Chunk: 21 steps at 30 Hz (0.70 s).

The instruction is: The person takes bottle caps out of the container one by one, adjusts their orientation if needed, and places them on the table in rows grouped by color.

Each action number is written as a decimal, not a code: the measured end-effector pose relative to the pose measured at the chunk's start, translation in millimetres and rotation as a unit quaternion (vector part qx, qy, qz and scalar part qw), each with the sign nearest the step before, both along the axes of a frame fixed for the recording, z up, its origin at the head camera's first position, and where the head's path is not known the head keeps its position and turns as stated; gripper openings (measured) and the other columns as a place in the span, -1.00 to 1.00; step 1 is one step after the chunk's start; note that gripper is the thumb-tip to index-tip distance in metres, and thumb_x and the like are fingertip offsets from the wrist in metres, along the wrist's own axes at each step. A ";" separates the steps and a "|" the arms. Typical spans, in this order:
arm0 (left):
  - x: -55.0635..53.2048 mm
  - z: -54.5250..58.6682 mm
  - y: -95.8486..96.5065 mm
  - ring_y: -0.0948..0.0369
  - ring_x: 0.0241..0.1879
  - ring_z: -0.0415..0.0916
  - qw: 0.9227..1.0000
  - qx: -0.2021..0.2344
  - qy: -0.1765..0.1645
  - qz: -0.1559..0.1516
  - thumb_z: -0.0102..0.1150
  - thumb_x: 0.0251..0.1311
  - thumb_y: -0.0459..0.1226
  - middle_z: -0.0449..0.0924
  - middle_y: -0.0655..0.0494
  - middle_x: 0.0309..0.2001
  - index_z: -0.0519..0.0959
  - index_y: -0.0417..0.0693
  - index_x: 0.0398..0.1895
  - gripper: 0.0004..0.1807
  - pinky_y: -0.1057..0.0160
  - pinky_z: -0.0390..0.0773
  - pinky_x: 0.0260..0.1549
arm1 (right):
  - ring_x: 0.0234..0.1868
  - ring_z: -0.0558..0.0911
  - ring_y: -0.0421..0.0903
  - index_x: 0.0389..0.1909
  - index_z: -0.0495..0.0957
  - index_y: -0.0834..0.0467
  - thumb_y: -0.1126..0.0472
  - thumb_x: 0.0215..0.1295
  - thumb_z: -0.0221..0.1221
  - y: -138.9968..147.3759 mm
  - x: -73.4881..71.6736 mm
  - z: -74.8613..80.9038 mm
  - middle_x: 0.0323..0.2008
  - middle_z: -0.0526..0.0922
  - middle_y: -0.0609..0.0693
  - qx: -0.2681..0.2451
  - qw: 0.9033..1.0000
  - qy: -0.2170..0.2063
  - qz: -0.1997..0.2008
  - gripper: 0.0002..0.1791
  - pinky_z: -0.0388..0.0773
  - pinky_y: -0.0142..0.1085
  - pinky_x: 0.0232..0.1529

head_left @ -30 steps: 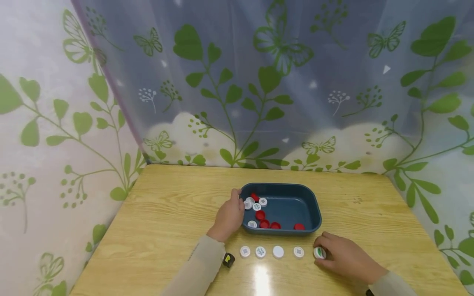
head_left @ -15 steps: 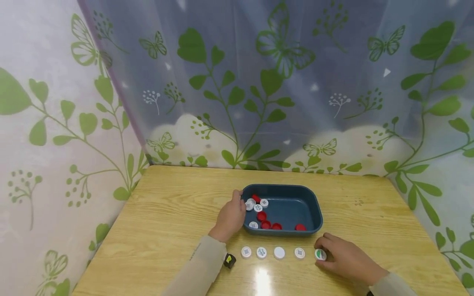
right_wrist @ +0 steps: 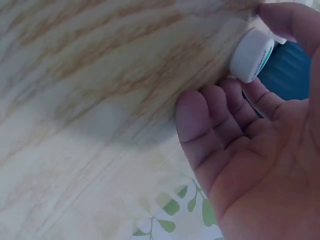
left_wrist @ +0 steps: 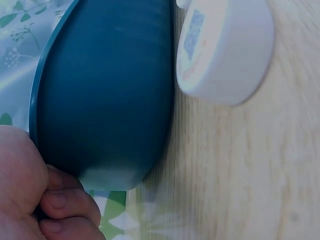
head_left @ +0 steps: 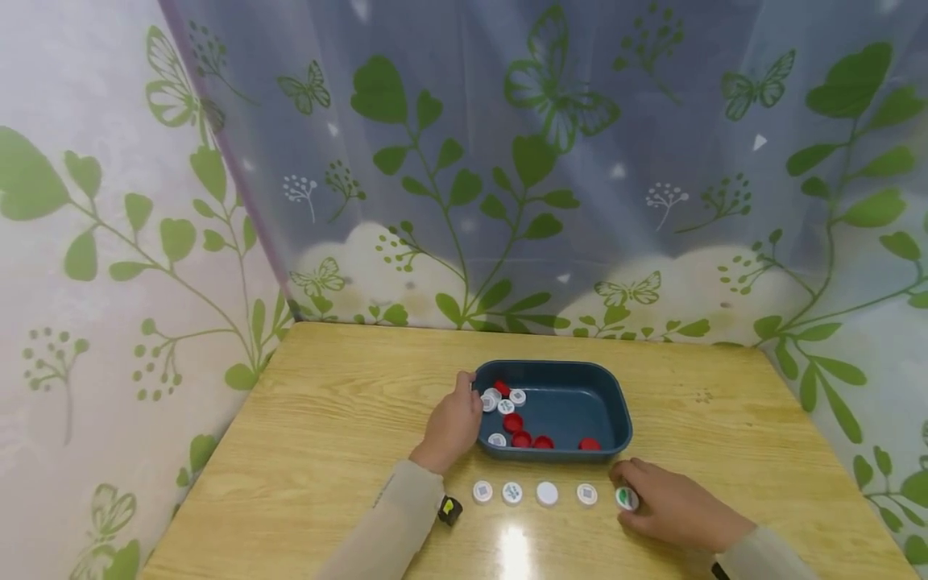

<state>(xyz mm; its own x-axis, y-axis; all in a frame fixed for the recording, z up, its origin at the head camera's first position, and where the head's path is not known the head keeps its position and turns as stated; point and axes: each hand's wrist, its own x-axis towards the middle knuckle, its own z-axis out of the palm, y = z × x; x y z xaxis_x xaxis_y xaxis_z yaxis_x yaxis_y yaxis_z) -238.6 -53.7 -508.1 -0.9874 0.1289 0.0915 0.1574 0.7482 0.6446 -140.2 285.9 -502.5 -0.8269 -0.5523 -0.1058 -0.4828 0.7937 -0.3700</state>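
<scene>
My left hand (head_left: pixel 451 423) grips the left end of a dark blue rectangular tray (head_left: pixel 622 403); in the left wrist view its curled fingers (left_wrist: pixel 72 207) are at the tray's end. Several white and red bottle caps lie inside the tray, mostly toward its left side. My right hand (head_left: pixel 677 503) is around a white bottle cap with a green print (head_left: pixel 627 499), which lies flat on the table at the right end of a row. From the right wrist view, a gap shows between my thumb (right_wrist: pixel 292 20) and this white cap (right_wrist: pixel 251 55), with loosely bent fingers below it.
White bottle caps stand in a row before the tray: a patterned cap (head_left: pixel 482 492), another (head_left: pixel 511 493), a plain one (head_left: pixel 547 493) and one more patterned (head_left: pixel 586 494). The wooden table (head_left: pixel 348 379) meets a leaf-printed curtain (head_left: pixel 406 266) at the back.
The fingers of my right hand have spread a little from the green-printed cap, which stays at the row's right end. My left hand keeps its place on the tray. The head view has shifted slightly.
</scene>
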 end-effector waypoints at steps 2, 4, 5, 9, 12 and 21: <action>0.1 -0.1 0.5 0.21 -0.45 0.58 1.000 0.002 0.004 0.002 -0.13 0.63 -0.20 0.69 -0.08 -0.34 0.29 -0.11 0.41 -0.60 0.21 0.56 -0.44 | -0.35 0.37 -0.37 0.00 0.49 -0.10 0.00 0.24 0.38 0.0 1.1 2.0 -0.26 0.40 -0.30 0.010 1.000 -0.003 -0.010 -0.63 0.42 -0.35 -0.35; 0.5 0.1 1.0 0.20 -0.45 0.58 1.000 0.005 0.003 0.000 -0.13 0.63 -0.20 0.70 -0.10 -0.33 0.29 -0.11 0.41 -0.60 0.20 0.57 -0.43 | -0.35 0.40 -0.36 -0.01 0.53 -0.12 -0.10 0.21 0.39 0.4 2.3 10.1 -0.23 0.45 -0.30 0.025 0.999 -0.006 -0.030 -0.61 0.43 -0.32 -0.38; 0.7 0.2 1.1 0.20 -0.45 0.58 1.000 0.004 0.001 -0.002 -0.14 0.63 -0.20 0.70 -0.10 -0.33 0.29 -0.11 0.41 -0.60 0.20 0.57 -0.43 | -0.35 0.43 -0.36 -0.03 0.54 -0.12 -0.16 0.20 0.39 0.7 2.2 16.7 -0.22 0.48 -0.29 0.035 0.998 -0.004 -0.045 -0.60 0.44 -0.31 -0.40; 0.9 -0.3 1.5 0.21 -0.44 0.58 1.000 0.003 -0.004 -0.005 -0.15 0.63 -0.19 0.72 -0.10 -0.29 0.28 -0.10 0.43 -0.59 0.21 0.57 -0.42 | -0.34 0.50 -0.31 -0.13 0.61 -0.07 -0.26 0.23 0.35 -2.0 -6.8 53.2 -0.26 0.57 -0.23 0.048 0.993 0.058 -0.094 -0.60 0.44 -0.26 -0.44; 0.7 -1.4 1.9 0.20 -0.44 0.58 1.000 0.005 0.000 -0.002 -0.13 0.63 -0.19 0.71 -0.09 -0.31 0.28 -0.11 0.42 -0.58 0.21 0.57 -0.42 | -0.32 0.55 -0.27 -0.13 0.62 -0.02 -0.12 0.29 0.36 -14.5 -24.8 74.9 -0.28 0.59 -0.19 0.021 0.987 0.131 -0.093 -0.69 0.50 -0.25 -0.40; 2.8 -0.6 2.1 0.11 -0.54 0.57 0.999 -0.020 0.031 -0.004 -0.09 0.59 -0.25 0.65 -0.07 -0.48 0.32 -0.17 0.33 -0.64 0.10 0.52 -0.52 | -0.26 0.65 -0.12 0.14 0.57 0.13 0.03 0.31 0.39 -90.1 -98.4 79.3 -0.03 0.63 0.02 0.063 0.985 0.160 0.001 -0.54 0.64 -0.16 -0.25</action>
